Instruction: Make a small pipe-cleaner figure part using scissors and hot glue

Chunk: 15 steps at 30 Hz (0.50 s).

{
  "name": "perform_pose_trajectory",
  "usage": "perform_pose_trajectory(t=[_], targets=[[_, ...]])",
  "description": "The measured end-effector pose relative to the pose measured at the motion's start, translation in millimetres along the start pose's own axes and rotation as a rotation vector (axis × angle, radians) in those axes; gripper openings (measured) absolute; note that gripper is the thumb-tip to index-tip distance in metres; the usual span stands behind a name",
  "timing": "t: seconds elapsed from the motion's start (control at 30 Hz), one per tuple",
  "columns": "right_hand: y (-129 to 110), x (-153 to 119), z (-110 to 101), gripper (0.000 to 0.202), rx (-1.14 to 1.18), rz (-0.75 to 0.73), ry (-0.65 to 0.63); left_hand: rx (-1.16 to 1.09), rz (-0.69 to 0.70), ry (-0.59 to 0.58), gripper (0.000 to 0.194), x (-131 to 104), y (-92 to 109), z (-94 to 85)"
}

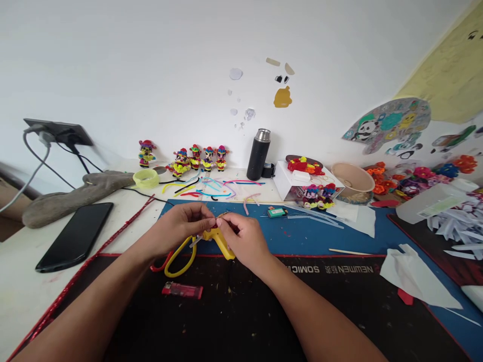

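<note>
My left hand (196, 220) and my right hand (243, 236) meet above the blue mat, thumbs and fingertips pinched together. Between them is a small dark red bit, too small and covered to name. Just under the fingers lies a yellow glue gun (223, 245), partly hidden by my right hand. Scissors with one yellow handle loop (181, 259) and a red one rest beside it, below my left hand; their blades are out of sight. A clear red lighter (183, 290) lies nearer to me on the black mat.
Several chenille figurines (196, 158) stand along the wall, left of a black flask (258, 155). Loose pipe cleaners (213, 193) lie behind my hands. A phone (75, 236) is at left, a white box (285, 183) and pink bowl (352, 178) at right. Red tinsel stem (98, 254) crosses the left side.
</note>
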State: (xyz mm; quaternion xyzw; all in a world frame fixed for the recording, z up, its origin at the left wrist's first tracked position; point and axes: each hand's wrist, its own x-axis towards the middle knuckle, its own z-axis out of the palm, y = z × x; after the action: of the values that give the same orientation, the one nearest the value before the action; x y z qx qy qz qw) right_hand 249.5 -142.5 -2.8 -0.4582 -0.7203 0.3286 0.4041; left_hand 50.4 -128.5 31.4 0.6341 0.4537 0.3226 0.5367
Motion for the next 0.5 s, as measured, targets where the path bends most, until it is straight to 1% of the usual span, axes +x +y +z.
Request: perform_pose_trajectory(t=[0.1, 0.3, 0.37, 0.5], targets=[[0.1, -0.1, -0.1, 0.031, 0.013, 0.032, -0.015, -0.037, 0.006, 0.029, 0.035, 0.1, 0.4, 2.7], [0.9, -1.1, 0.2, 0.032, 0.055, 0.073, -0.023, -0.072, 0.026, 0.13, 0.036, 0.6, -2.7, 8.8], [1.1, -1.0, 0.4, 0.032, 0.062, 0.076, -0.013, -0.088, 0.029, 0.14, 0.037, 0.4, -3.6, 10.5], [1.2, -0.2, 0.5, 0.029, 0.073, 0.081, 0.007, -0.114, 0.021, 0.116, 0.04, 0.1, -2.7, 12.3]])
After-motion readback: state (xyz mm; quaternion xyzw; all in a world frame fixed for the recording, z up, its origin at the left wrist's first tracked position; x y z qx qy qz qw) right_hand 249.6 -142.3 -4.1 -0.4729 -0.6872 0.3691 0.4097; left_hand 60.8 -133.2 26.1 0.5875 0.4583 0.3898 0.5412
